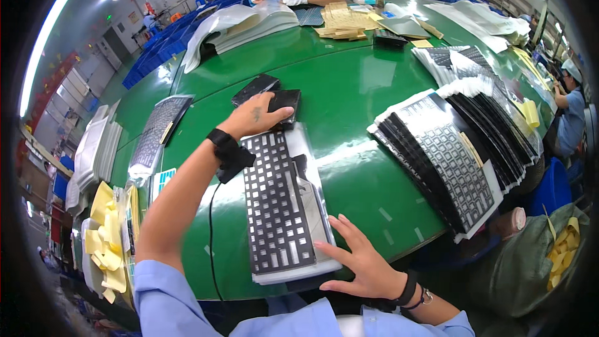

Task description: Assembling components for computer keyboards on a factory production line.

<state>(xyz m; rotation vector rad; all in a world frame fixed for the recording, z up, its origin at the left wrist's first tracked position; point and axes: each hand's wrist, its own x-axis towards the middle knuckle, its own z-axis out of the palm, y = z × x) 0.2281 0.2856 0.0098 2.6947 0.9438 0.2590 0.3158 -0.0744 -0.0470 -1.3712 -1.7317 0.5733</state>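
The left hand [256, 117] lay over a glossy black rectangular block [289, 100], whether gripping it I could not tell; the right hand [367, 268] was spread wide at the lower right edge of a black keyboard-shaped sheet [273, 212] with square cut-outs, which lay on white sheeting [313, 215] on the shiny green table [346, 93]

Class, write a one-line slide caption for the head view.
Left hand at a black block, right hand beside a perforated black sheet, green table below.
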